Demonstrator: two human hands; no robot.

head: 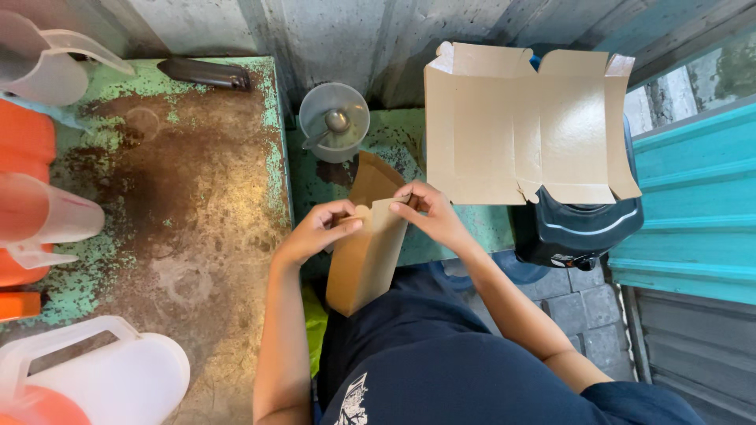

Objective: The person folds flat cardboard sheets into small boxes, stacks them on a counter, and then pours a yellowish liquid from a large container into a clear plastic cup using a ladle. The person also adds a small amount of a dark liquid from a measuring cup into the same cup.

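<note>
A small brown cardboard box, partly folded, is held upright over my lap. My left hand grips its left side near the top flap. At the upper right edge my right hand pinches the box, beside a flap that sticks up. Behind the hands a larger unfolded cardboard box blank leans open, resting on a dark blue container.
A rusty, green-painted metal table is on the left. On it stand clear plastic jugs, an orange container and a white jug. A clear cup with a spoon sits on a lower green surface. A teal panel lies to the right.
</note>
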